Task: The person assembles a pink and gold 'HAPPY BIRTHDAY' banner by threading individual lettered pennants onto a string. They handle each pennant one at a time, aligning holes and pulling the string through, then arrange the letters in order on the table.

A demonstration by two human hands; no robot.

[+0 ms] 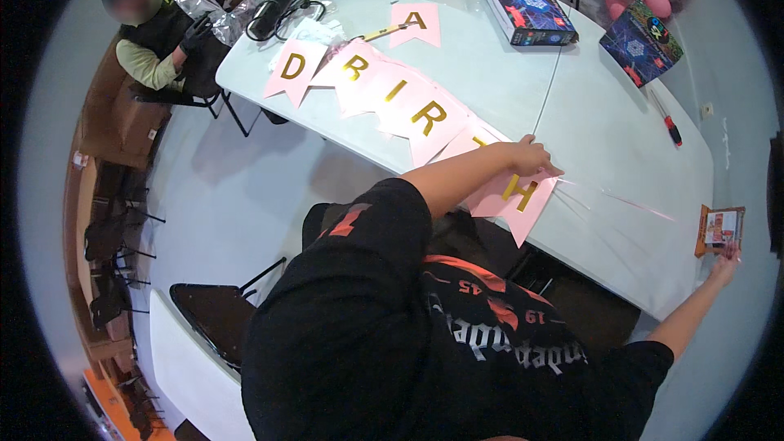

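Pink swallow-tailed pennants (392, 90) with gold letters lie in an overlapping row along the table's near edge. At the row's right end, my left hand (531, 158) is closed on the upper corner of the last pennant (531, 216). A thin pale ribbon (621, 195) stretches from that corner toward the right. Far out at the right side, my right hand (722, 265) has its fingers pinched together, apparently on the ribbon; its end there is hard to make out. Close behind that hand shows a small orange-brown packet (721, 229).
On the white table (629, 139) are a loose pennant (426, 37), a yellow cutter (382, 32), a boxed item (531, 13), a second dark box (641, 42), a red-black screwdriver (672, 128) and a corded black device (273, 8). A person (155, 41) sits at left holding silver foil.
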